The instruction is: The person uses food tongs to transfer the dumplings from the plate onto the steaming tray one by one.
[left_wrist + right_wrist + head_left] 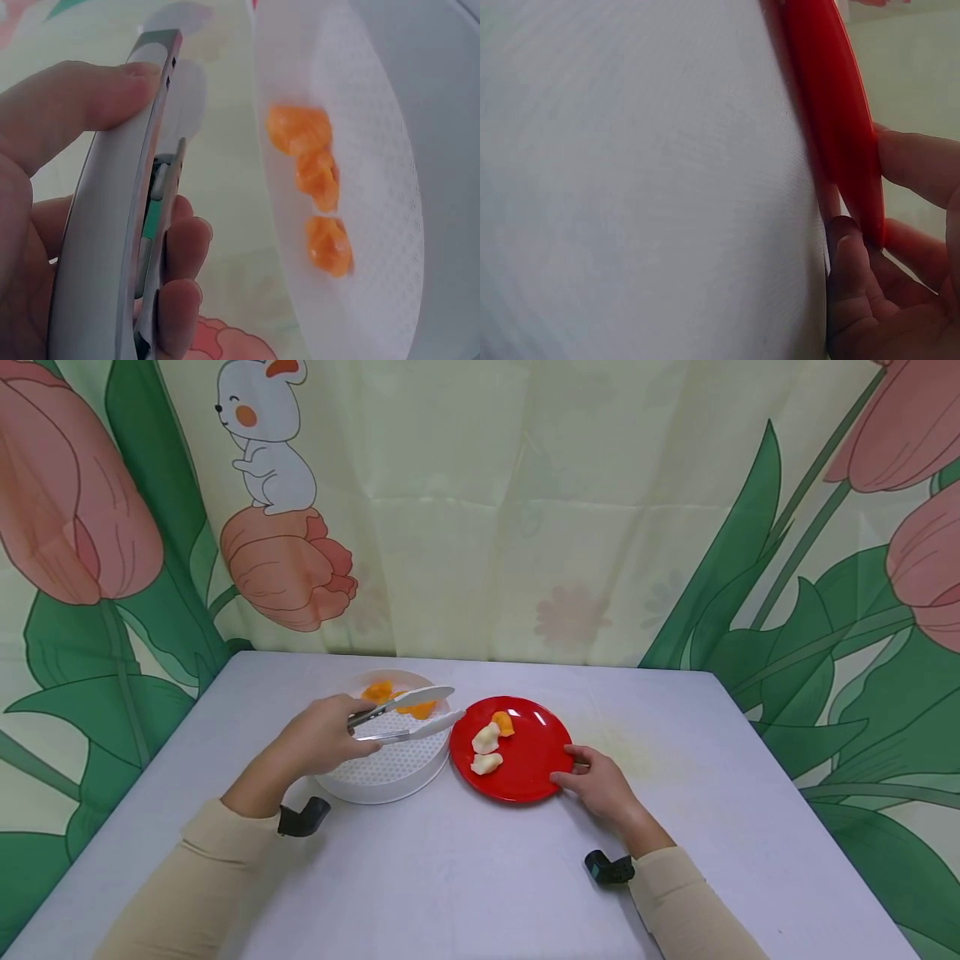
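Backdrop: cream curtain (465, 552) printed with pink tulips, green leaves and, toward the left, a white rabbit, hanging behind a white worktop (480, 885).
Left wrist: black device (303, 817) strapped at the end of a beige sleeve (180, 885).
Left hand (318, 739): grips the tongs, thumb against one arm and fingers curled round the other.
Tongs (423, 696): silver handles, pale tips parted and pointing right, above the container.
Container (378, 795): round, white, low-walled, with a dotted floor, standing on the worktop.
Orange pieces (377, 692): three, inside the container near its far wall.
Plate (532, 764): red, round and glossy, just right of the container.
On the plate: two pale pieces (486, 739) and one orange piece (504, 724), left of its middle.
Right hand (603, 785): pinches the plate's right rim, thumb above, fingers beneath.
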The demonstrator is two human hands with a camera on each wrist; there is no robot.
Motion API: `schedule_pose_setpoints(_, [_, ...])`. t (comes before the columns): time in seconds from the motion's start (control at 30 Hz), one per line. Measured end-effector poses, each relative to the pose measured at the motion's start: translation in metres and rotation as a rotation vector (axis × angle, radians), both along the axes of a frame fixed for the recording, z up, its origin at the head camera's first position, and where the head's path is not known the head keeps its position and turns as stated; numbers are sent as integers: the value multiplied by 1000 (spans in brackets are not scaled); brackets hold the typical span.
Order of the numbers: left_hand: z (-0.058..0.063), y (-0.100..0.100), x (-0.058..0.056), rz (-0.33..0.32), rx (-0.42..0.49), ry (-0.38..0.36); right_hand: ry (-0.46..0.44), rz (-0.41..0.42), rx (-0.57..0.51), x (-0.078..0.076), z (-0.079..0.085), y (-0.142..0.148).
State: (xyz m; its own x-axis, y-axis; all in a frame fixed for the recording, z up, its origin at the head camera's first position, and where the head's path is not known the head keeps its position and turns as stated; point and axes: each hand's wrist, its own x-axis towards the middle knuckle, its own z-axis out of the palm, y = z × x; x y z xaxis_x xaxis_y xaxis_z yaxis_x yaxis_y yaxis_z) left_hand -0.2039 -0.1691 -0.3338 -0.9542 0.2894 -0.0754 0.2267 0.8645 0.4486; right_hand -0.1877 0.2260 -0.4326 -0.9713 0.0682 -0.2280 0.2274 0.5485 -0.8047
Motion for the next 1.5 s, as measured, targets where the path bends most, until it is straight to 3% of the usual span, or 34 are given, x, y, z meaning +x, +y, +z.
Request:
schedule_pose_setpoints(0.47, [-10, 20, 10, -97, -37, 25, 4, 3, 2, 0, -1, 1])
schedule_pose_setpoints(0.9, [-19, 36, 25, -128, -74, 27, 5, 7, 12, 0, 1, 0])
schedule_pose_setpoints(1.5, [-29, 60, 30, -79, -103, -25, 17, 19, 17, -1, -1, 1])
